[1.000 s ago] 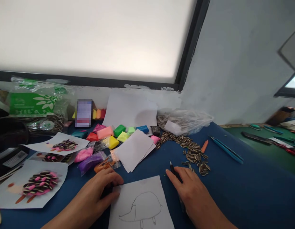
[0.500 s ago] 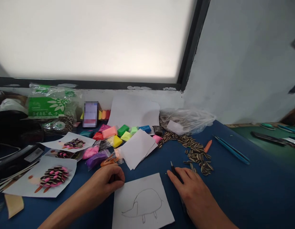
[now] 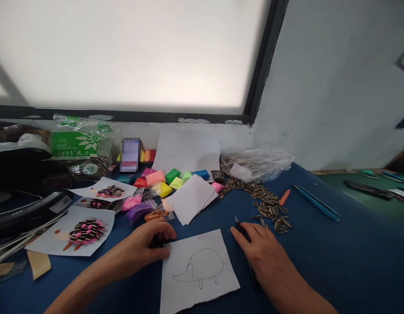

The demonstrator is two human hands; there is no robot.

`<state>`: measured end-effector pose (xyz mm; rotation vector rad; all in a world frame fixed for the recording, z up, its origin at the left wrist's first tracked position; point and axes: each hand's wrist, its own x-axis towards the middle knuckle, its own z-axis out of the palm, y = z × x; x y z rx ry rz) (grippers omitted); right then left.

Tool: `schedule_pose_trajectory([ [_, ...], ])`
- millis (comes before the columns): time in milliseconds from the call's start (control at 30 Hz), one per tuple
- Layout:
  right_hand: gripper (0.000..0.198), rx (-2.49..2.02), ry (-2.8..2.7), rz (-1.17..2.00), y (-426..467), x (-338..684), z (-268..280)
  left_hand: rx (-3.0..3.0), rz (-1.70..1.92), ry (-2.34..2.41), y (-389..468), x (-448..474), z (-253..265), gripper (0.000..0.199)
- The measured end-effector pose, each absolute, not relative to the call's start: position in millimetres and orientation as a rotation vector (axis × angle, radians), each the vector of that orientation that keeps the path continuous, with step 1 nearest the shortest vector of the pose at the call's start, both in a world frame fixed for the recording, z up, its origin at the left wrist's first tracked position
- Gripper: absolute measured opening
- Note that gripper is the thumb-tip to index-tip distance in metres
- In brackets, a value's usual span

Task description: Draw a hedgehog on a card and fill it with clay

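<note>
A sheet of white paper (image 3: 175, 301) lies in front of me with a pencil-like outline of a hedgehog (image 3: 206, 266) on it. My left hand (image 3: 151, 242) rests at the sheet's upper left corner. Its thumb touches the paper's edge, and a gap shows between thumb and curled fingers. On the right of the sheet, my right hand (image 3: 259, 246) lies low on the table, its fingers closed over a dark pen (image 3: 242, 230). The pen's tip points away from me; its lower part runs beneath the palm. Just beyond that hand are loose striped sunflower seeds (image 3: 269, 207).
Finished seed-and-clay hedgehog pictures (image 3: 87, 231) lie at left. Coloured clay packets (image 3: 156, 176), blank papers (image 3: 191, 196) and a phone (image 3: 130, 155) stand or lie toward the wall. Blue tweezers (image 3: 316, 203) and an orange clay stick (image 3: 284, 197) are at right.
The view has shifted slightly, so the table things sit a little farther right. My left thumb and fingers have spread apart somewhat. My right hand stays over the pen.
</note>
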<state>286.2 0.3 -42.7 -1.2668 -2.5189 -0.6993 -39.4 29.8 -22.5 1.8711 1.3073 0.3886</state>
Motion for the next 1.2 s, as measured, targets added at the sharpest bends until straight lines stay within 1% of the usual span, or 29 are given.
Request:
schedule_pose_trajectory([
  [233, 0.055, -1.304, -2.509, -0.659, -0.7, 285.8, -41.5, 1.843, 0.329, 1.321, 31.3, -42.4, -27.2, 0.028],
  [400, 0.06, -1.284, -2.495, -0.66, -2.3, 286.9, -39.0, 1.846, 0.32, 1.315, 31.0, -44.2, -26.7, 0.025],
  [600, 0.057, -1.301, -2.435, -0.62, -2.9, 284.9, -36.2, 1.851, 0.337, 1.308, 32.1, -43.6, -25.7, 0.03],
  [667, 0.051, -1.289, -2.396, -0.563, -4.0, 283.2, -35.4, 1.854, 0.346, 1.321, 32.6, -43.4, -26.5, 0.03],
  [767, 0.03, -1.258, -2.351, -0.42, -5.0, 281.1, -35.5, 1.859, 0.366, 1.334, 32.9, -43.3, -27.2, 0.031],
  [833, 0.022, -1.249, -2.342, -0.356, -4.7, 279.4, -36.3, 1.862, 0.373, 1.328, 33.2, -43.3, -27.6, 0.031],
  [967, 0.02, -1.262, -2.365, -0.392, -4.3, 273.0, -36.1, 1.878, 0.388, 1.318, 35.0, -44.0, -31.1, 0.031],
  [1200, 0.028, -1.267, -2.338, -0.429, -4.7, 272.7, -37.2, 1.93, 0.414, 1.334, 36.9, -44.6, -44.0, 0.029],
])
